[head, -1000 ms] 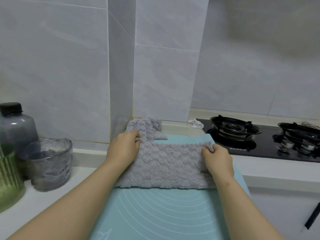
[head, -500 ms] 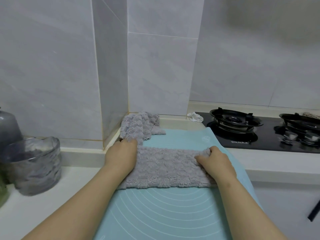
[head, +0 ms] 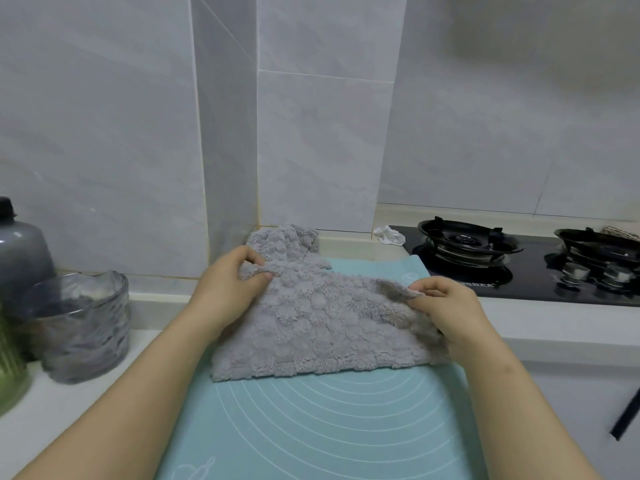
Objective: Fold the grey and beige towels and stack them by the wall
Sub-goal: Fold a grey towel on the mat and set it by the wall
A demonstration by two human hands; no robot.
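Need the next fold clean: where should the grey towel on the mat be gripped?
By its two far corners, from the near side, as now: left hand pinches the far-left corner, right hand the far-right. The grey towel lies as a wide strip on the mat, so both corners lift the edge evenly.

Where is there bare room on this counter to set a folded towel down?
The near half of the blue mat, in front of the grey towel, is bare. The far corner by the wall holds another grey towel. The left is crowded by a glass jar; the right by the stove.
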